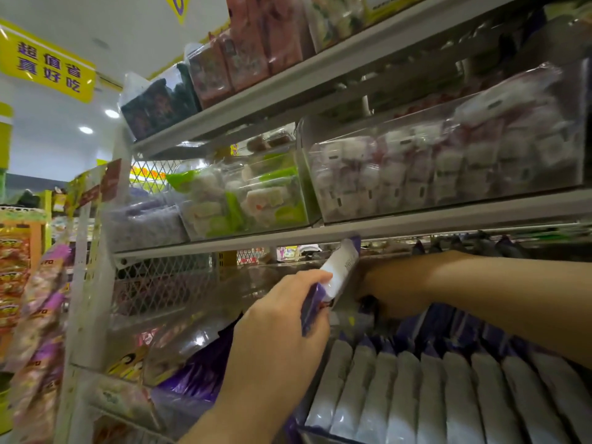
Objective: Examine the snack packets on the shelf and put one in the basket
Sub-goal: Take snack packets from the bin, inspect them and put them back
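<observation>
While pinching the purple-and-white foil snack packet (pixel 336 274) in fingers of left hand (pixel 275 328), tilt printed side nearer to read; fingers of right hand (pixel 387 290), far inside grey metal shelf (pixel 288 233) shadow, impossible to judge.

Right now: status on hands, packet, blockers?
Left hand grips purple-and-white foil snack packet, top near grey shelf edge. Right hand in shelf behind it, grip unclear. Basket not in view.

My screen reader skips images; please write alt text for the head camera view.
A person's left hand grips a purple-and-white snack packet at a shop shelf, while the right hand reaches in behind it, above a row of similar packets.
</observation>
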Demonstrator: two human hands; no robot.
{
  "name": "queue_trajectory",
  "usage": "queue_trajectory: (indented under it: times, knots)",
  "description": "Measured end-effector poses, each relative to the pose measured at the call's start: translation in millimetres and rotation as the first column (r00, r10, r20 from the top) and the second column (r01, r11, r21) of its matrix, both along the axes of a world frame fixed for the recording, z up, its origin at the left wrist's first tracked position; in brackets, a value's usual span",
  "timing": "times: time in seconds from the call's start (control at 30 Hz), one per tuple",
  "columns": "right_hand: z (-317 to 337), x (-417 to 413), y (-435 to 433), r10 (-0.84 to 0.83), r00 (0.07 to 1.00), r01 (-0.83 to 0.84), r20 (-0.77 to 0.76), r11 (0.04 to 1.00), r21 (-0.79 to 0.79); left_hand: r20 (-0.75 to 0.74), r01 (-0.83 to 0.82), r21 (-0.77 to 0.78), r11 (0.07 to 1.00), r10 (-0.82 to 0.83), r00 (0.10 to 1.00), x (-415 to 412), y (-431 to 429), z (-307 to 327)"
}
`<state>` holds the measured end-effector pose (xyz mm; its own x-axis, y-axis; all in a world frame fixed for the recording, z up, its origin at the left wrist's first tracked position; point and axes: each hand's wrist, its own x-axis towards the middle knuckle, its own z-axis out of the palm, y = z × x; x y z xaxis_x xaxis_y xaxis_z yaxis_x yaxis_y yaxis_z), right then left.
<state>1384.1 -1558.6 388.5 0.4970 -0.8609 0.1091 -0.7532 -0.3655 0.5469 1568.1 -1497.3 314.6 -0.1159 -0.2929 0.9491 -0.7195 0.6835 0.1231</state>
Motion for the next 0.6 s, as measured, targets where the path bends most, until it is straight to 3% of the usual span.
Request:
queue_trajectory:
  times: [0.1, 0.2, 0.3, 0.43, 0.6]
  knots:
    - [1, -3, 2, -0.004, 1.000, 0.004, 0.000, 1.000, 0.021, 0.118, -0.127, -0.148, 0.981, 0.145, 0.982, -4, 2, 6]
    - [2, -4, 4, -0.020, 1.000, 0.019, 0.014, 0.997, 0.069, 0.211, -0.137, -0.221, 0.966, 0.184, 0.960, -7, 3, 3]
    - [2, -4, 7, -0.031, 1.000, 0.030, 0.003, 0.997, 0.075, 0.180, -0.110, -0.128, 0.986, 0.132, 0.975, -8, 0, 6]
    - [3, -7, 10, -0.015, 1.000, 0.014, 0.014, 0.997, 0.080, 0.099, -0.065, 0.125, 0.990, 0.052, 0.994, -13, -10, 19]
    - [4, -10, 11, -0.010, 0.999, 0.005, 0.039, 0.993, 0.114, 0.119, -0.038, 0.254, 0.966, 0.008, 0.993, -27, -32, 39]
